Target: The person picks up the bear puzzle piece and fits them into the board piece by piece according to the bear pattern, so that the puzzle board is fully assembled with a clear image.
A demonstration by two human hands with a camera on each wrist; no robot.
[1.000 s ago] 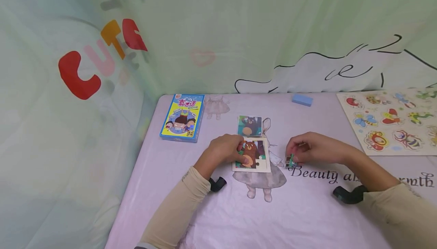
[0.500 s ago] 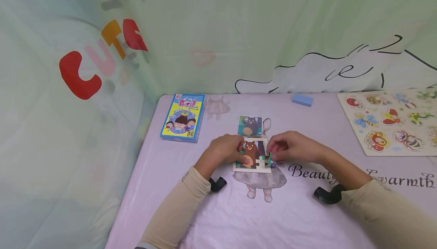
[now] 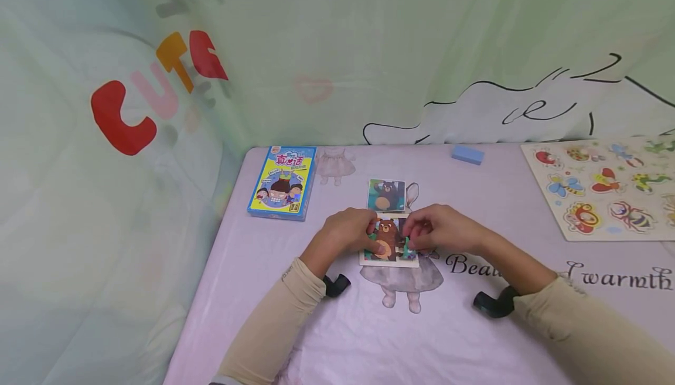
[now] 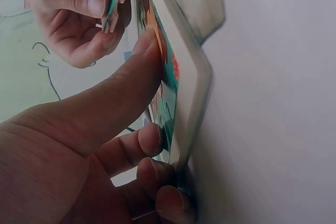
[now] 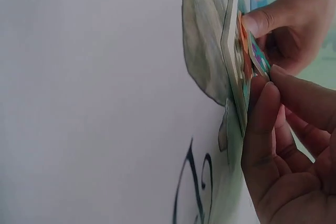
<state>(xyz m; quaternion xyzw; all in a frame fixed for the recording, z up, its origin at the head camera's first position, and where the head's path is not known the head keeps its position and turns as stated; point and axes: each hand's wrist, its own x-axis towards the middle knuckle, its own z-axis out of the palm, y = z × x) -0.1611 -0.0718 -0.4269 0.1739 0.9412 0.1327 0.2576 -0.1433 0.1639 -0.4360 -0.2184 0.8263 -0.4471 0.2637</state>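
Observation:
A small framed jigsaw puzzle point(image 3: 390, 264) with a brown bear picture lies on the printed cloth. My left hand point(image 3: 345, 230) holds it at its left side, the thumb point(image 4: 142, 72) pressed on the bear and the other fingers along the frame's edge. Between thumb and fingertips my right hand point(image 3: 445, 230) pinches a green-and-purple puzzle piece point(image 5: 259, 59). That piece is tilted over the lower right part of the puzzle, where it overlaps the board in the head view. Just behind the puzzle lies a picture card point(image 3: 386, 195) with the same bear.
A blue and yellow card box point(image 3: 282, 183) stands at the back left of the table. Toward the back is a blue block point(image 3: 467, 154). A wooden board with insect pictures point(image 3: 606, 188) lies at the right. Curtains hang along the left and back edges.
My right hand has brought the puzzle piece leftward from the cloth beside the puzzle to over its lower right part. The left hand stays on the puzzle.

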